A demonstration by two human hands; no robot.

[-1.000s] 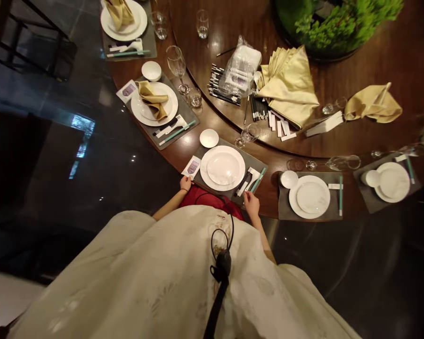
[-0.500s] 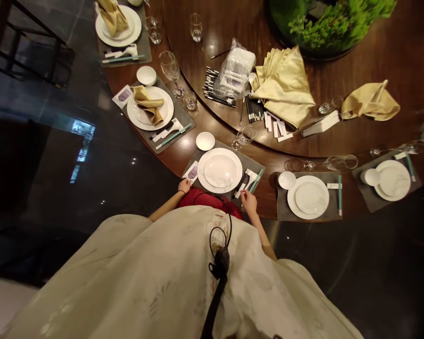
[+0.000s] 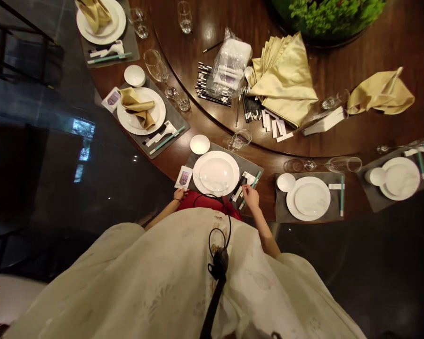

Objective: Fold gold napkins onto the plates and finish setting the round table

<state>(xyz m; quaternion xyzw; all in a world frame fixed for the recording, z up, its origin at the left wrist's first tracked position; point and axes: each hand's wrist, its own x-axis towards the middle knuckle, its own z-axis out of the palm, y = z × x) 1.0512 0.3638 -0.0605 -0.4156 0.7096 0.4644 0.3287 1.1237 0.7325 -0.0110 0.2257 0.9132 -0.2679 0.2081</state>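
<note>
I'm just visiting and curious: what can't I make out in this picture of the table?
All in the head view:
Printed card by the left hand: its print is too small to read.
Left hand: too small and blurred to tell whether its fingers grip anything.
Teal stick: partly hidden by the right hand.
Green plant: cut off by the top edge.
Plastic bag: creases and glare obscure its contents.

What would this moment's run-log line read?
left hand: at printed packet | right hand: at turquoise stick | grips: unclear | nearby: stacked white plates
</note>
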